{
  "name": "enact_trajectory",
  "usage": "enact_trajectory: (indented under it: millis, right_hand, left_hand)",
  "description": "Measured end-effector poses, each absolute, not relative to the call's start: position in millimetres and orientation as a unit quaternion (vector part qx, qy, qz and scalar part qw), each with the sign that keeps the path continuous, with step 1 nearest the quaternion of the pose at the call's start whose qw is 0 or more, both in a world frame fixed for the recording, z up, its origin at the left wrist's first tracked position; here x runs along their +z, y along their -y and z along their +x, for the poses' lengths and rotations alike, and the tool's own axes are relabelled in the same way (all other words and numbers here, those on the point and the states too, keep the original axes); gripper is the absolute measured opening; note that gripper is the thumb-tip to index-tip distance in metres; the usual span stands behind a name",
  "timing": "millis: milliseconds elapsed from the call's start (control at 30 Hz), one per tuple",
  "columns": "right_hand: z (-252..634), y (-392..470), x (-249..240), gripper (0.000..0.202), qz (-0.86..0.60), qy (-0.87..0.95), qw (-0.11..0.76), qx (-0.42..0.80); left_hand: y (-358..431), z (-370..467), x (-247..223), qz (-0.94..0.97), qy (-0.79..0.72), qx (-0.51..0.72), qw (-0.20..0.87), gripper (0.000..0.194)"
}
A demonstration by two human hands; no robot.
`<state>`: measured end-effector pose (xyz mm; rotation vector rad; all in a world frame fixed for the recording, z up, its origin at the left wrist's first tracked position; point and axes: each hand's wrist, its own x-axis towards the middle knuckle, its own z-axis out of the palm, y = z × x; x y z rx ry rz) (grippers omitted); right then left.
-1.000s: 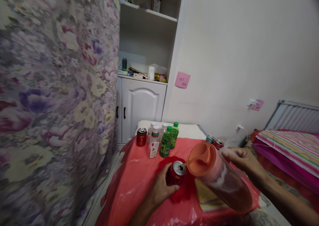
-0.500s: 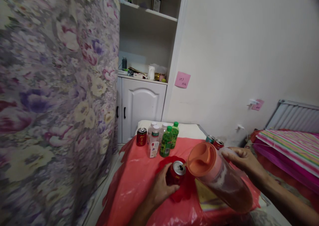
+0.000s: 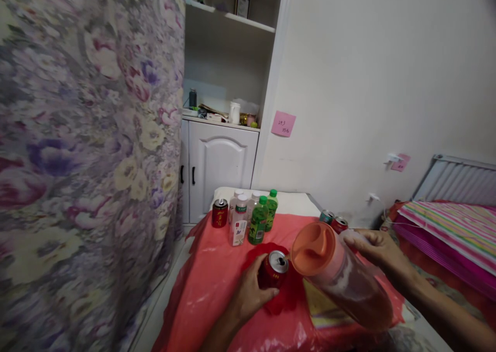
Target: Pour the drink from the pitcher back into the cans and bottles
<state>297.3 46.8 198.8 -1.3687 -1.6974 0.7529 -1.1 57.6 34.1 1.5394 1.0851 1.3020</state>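
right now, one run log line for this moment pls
left hand: grips red can | right hand: tilts orange-lidded pitcher at can | red cloth beneath

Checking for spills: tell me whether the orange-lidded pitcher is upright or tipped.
Tipped. The pitcher, held by the right hand, leans lid-first toward the red can that the left hand grips.

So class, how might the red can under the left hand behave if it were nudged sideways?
The red can stands upright with its top open, so it would probably spill if tipped. The left hand steadies it. On its side it would likely roll, being round.
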Motion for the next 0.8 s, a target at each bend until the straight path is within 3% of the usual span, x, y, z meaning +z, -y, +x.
enact_trajectory:
  millis: [133, 800]
  right_hand:
    - [296.8, -47.0, 198.7, 0.048, -0.524, 0.66, 0.405, 0.353]
    - [294.8, -47.5, 200.1, 0.052, -0.534, 0.669, 0.397, 0.33]
  left_hand:
    - [-56.7, -1.2, 35.3, 0.621, -0.416, 0.519, 0.415, 0.077]
    - [-54.9, -1.8, 38.3, 0.617, -0.418, 0.52, 0.419, 0.076]
